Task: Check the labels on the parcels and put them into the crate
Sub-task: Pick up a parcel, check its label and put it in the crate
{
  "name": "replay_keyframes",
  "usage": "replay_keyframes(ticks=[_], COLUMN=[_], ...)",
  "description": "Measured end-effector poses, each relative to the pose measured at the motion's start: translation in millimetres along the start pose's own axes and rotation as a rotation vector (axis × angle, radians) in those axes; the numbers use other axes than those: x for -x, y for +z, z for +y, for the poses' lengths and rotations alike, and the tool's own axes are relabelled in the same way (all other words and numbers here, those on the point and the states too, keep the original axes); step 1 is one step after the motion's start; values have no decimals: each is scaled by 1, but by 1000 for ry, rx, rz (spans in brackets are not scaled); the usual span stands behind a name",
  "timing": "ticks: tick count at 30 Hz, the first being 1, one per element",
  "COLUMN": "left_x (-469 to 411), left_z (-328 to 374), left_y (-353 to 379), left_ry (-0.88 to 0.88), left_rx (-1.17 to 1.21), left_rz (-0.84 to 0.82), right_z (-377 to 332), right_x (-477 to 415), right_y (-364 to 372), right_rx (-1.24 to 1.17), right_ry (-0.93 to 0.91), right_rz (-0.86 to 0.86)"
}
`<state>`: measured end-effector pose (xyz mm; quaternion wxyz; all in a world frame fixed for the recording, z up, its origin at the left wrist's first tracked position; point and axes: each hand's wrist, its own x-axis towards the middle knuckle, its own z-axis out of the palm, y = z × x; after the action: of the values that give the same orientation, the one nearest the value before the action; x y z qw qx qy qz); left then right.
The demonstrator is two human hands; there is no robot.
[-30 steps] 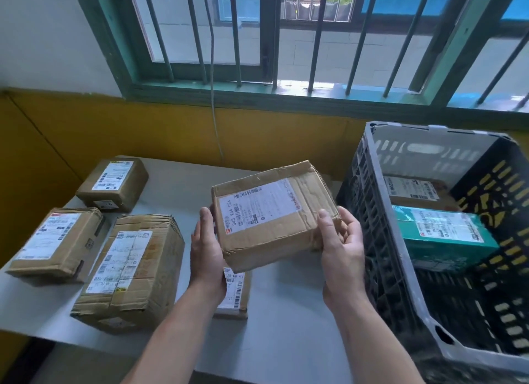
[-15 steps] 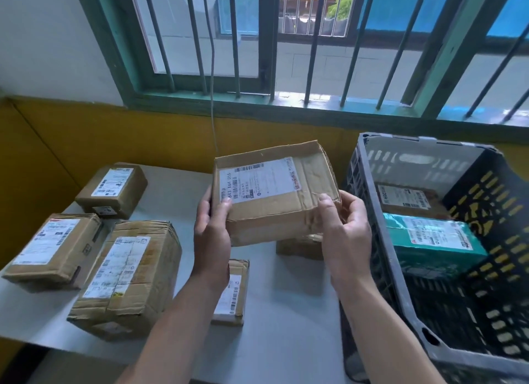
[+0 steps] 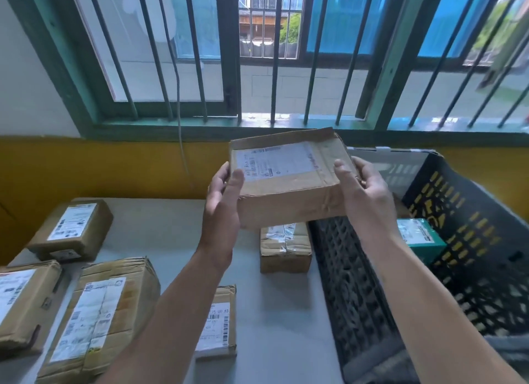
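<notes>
Over the right edge of the table [image 3: 280, 312], just beside the crate [image 3: 357, 283], my left hand [image 3: 221, 195] and right hand [image 3: 363, 189] grip the brown parcel [image 3: 286, 195] by its two short ends, its label [image 3: 277, 162] turned up towards me. I judge it best to read it held level, then carry it across the crate's wall and lower it beside the green parcel [image 3: 420, 237].

held parcel [image 3: 286, 196]: label blurred | teal box [image 3: 423, 239]: partly behind right forearm [image 3: 415, 272] | leftmost parcel [image 3: 21, 306]: cut by edge
</notes>
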<state>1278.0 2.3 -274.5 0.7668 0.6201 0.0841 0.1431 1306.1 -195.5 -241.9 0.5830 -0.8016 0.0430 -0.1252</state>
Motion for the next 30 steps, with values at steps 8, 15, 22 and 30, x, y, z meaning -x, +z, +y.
replay_keyframes(ticks=[8, 15, 22, 30], left_x=[-14, -16, -25, -52], left_z=[12, 6, -5, -32], left_y=[64, 132, 207, 271], left_ry=[45, 2, -32, -212], left_rx=[-18, -53, -136, -287], left_rz=[-103, -183, -202, -193], right_z=[8, 32, 65, 120], right_x=[-29, -68, -127, -189], right_y=[-53, -111, -165, -193], right_rx=[58, 13, 102, 205], right_ry=[0, 26, 46, 171], right_rz=[124, 143, 141, 55])
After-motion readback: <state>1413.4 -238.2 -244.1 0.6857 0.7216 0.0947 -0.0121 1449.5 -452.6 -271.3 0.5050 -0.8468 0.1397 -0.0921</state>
